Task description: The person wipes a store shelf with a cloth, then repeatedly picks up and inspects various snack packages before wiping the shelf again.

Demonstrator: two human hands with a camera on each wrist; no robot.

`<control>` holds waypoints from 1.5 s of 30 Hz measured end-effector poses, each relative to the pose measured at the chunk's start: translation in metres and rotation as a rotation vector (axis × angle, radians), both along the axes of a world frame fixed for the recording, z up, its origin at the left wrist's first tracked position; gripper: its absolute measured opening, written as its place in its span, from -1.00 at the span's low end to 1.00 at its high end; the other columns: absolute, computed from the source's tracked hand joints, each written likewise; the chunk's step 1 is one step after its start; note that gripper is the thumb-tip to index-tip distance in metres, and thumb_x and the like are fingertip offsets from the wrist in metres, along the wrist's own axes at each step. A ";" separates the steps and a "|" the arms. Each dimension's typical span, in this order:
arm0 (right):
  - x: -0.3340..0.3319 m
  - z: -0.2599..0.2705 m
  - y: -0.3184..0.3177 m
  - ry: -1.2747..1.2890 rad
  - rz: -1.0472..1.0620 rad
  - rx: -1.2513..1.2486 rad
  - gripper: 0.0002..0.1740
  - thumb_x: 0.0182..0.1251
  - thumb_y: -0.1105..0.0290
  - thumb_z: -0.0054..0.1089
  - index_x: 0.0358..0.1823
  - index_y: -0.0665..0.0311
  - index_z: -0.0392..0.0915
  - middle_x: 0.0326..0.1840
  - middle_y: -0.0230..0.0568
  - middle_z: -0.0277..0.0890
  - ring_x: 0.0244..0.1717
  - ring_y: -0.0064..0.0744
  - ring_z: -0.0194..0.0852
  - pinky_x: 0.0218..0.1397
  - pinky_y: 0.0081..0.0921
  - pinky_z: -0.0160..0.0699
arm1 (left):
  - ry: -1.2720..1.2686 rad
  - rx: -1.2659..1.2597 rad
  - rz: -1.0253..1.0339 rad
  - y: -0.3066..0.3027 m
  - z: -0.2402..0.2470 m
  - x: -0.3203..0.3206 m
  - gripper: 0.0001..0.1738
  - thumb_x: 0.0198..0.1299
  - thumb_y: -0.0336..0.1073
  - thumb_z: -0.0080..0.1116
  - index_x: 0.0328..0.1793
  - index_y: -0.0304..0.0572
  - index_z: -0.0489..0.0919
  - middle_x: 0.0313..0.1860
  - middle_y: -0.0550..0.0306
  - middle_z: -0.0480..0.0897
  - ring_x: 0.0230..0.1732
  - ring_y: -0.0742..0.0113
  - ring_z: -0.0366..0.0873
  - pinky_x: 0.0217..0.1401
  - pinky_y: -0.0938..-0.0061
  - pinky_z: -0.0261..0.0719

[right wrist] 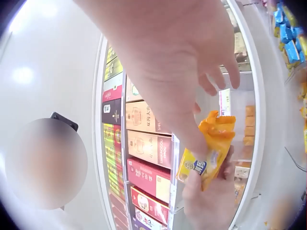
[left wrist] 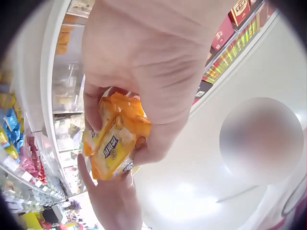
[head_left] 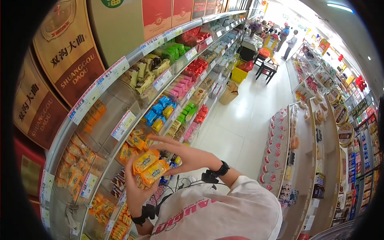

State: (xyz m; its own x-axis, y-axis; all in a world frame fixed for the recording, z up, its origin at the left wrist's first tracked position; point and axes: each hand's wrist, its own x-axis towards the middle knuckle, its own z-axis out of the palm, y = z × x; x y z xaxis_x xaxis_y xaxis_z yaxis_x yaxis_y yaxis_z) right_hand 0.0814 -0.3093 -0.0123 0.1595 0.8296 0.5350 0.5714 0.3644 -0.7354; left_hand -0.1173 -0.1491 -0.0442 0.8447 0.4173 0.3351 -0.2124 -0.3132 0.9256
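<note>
- Orange-and-yellow rectangular snack packets (head_left: 155,172) in plastic wrapping, at least two, are held up between both hands, before a long pale-edged shelf (head_left: 135,57).
- The packets are gripped by the left hand (head_left: 135,188), its thumb and fingers curled about their sides.
- They are touched by the thumb of the right hand (head_left: 182,155); its fingers are held loosely spread.

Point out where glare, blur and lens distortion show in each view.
Head view: the shelf edge looks bowed, the floor shines, the far end is washed out; left wrist view: glare whitens the ceiling, a round blurred patch sits at right; right wrist view: a similar blurred patch at lower left.
</note>
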 end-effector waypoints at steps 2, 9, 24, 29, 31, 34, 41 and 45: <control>0.004 0.010 0.006 -0.076 0.147 -0.010 -0.15 0.25 0.37 0.58 0.55 0.18 0.36 0.50 -0.03 0.30 0.48 0.06 0.36 0.55 -0.13 0.38 | -0.041 -0.020 -0.001 0.000 0.012 0.002 0.14 0.01 -0.49 0.54 0.69 -0.26 0.09 0.56 -0.22 0.37 0.55 0.04 0.41 0.54 0.14 0.45; 0.003 0.072 0.020 -0.249 0.142 -0.053 -0.08 0.18 0.27 0.61 0.57 0.21 0.33 0.43 0.06 0.35 0.44 0.10 0.37 0.47 -0.16 0.46 | -0.170 -0.122 -0.041 0.019 0.051 -0.002 0.04 0.05 -0.52 0.48 0.68 -0.28 0.21 0.52 -0.10 0.42 0.51 0.08 0.45 0.54 0.17 0.45; 0.046 0.103 0.088 -0.331 -0.287 0.127 -0.28 0.12 0.15 0.62 0.27 0.32 0.58 0.14 0.04 0.57 0.09 -0.06 0.60 0.16 -0.29 0.64 | 0.139 1.014 0.497 0.051 0.021 0.043 -0.19 0.35 -0.07 0.36 0.58 -0.40 0.35 0.57 -0.44 0.32 0.60 -0.35 0.23 0.70 -0.11 0.15; 0.055 0.096 0.119 -0.384 -0.411 0.057 -0.32 0.17 0.14 0.60 0.27 0.30 0.62 0.06 -0.03 0.65 0.01 -0.22 0.69 0.08 -0.36 0.70 | 0.146 1.044 0.579 0.058 0.016 0.049 -0.11 0.31 -0.04 0.41 0.64 -0.27 0.30 0.63 -0.29 0.26 0.68 -0.25 0.13 0.74 -0.13 0.09; 0.051 0.094 0.127 -0.416 -0.375 0.024 -0.33 0.20 0.16 0.60 0.28 0.31 0.62 0.09 -0.04 0.67 0.05 -0.29 0.69 0.11 -0.40 0.71 | 0.124 1.005 0.640 0.056 0.021 0.049 -0.07 0.28 -0.02 0.43 0.65 -0.26 0.28 0.61 -0.30 0.28 0.67 -0.26 0.13 0.75 -0.14 0.08; 0.048 0.091 0.153 -0.461 -0.300 -0.077 -0.31 0.20 0.13 0.58 0.28 0.36 0.61 0.05 0.06 0.71 0.06 -0.21 0.73 0.14 -0.35 0.71 | 0.200 1.067 0.673 0.065 0.011 0.051 0.00 0.22 -0.02 0.49 0.66 -0.28 0.25 0.60 -0.30 0.29 0.65 -0.23 0.17 0.74 -0.11 0.09; 0.110 0.055 0.254 -0.784 -0.310 -0.169 -0.25 0.09 -0.08 0.51 0.22 0.28 0.67 0.00 0.16 0.75 0.08 0.08 0.75 0.21 -0.14 0.69 | 0.218 1.142 0.657 0.067 0.003 0.048 0.09 0.11 -0.07 0.55 0.68 -0.32 0.22 0.56 -0.32 0.32 0.59 -0.22 0.24 0.70 -0.10 0.11; 0.109 0.059 0.286 -1.093 -0.338 -0.201 -0.24 0.13 -0.20 0.44 0.15 0.29 0.71 0.12 0.12 0.71 0.25 0.02 0.65 0.35 -0.20 0.55 | 0.231 1.167 0.676 0.063 0.004 0.047 0.10 0.08 -0.09 0.56 0.68 -0.32 0.22 0.54 -0.32 0.34 0.57 -0.22 0.25 0.68 -0.09 0.13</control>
